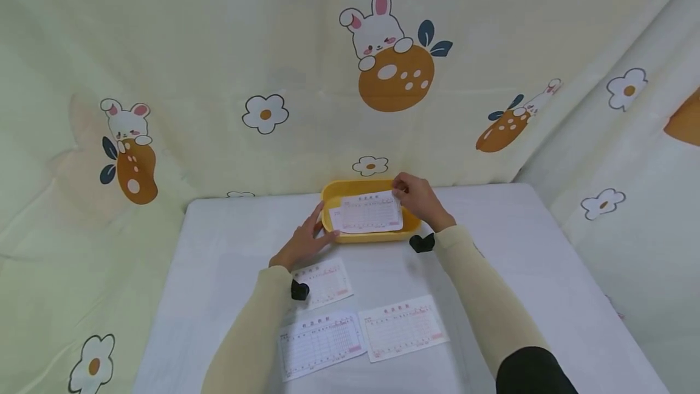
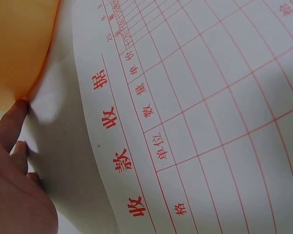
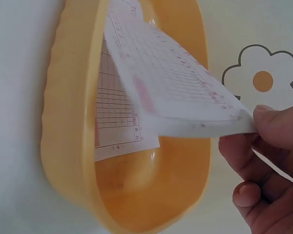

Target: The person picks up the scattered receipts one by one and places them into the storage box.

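Observation:
My right hand pinches one corner of a printed receipt slip between thumb and fingertips. That slip slants over the yellow plastic basket, its corner lifted. Beneath it in the right wrist view, another receipt slip lies inside the basket. My left hand is at the basket's left end, fingers spread and fairly straight. In the left wrist view, one fingertip touches the yellow wall. Close by on the table lies a receipt slip with red lines and characters, partly covered by my left forearm in the head view.
On the white table, two more receipt slips, one on the left and one on the right, lie side by side nearer me. A patterned cloth with rabbits and flowers hangs right behind the basket and along both sides.

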`<state>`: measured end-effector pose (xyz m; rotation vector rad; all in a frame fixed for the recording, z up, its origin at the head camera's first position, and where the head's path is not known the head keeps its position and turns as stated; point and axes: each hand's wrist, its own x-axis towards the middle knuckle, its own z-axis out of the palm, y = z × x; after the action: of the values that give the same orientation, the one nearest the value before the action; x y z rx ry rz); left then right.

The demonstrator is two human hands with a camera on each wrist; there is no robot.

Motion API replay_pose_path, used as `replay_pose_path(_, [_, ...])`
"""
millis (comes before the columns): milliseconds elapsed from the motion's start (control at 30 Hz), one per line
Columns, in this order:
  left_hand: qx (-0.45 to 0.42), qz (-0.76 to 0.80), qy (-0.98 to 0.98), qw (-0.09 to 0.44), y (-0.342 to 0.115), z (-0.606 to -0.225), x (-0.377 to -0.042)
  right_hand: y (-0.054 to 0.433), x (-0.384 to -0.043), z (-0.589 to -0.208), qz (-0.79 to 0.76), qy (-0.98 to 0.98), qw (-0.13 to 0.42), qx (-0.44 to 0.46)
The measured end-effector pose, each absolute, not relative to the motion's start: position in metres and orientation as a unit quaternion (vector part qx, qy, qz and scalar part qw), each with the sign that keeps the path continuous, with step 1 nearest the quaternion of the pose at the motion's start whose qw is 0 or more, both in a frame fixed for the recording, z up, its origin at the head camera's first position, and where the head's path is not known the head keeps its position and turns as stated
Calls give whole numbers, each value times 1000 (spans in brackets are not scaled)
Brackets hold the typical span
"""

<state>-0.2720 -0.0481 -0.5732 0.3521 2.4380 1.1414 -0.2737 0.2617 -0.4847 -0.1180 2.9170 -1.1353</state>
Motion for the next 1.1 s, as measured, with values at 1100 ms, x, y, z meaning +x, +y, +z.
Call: replay_pose_path(1100, [112, 420, 872, 225, -47, -577, -271, 327, -165, -475, -350, 932, -100, -6])
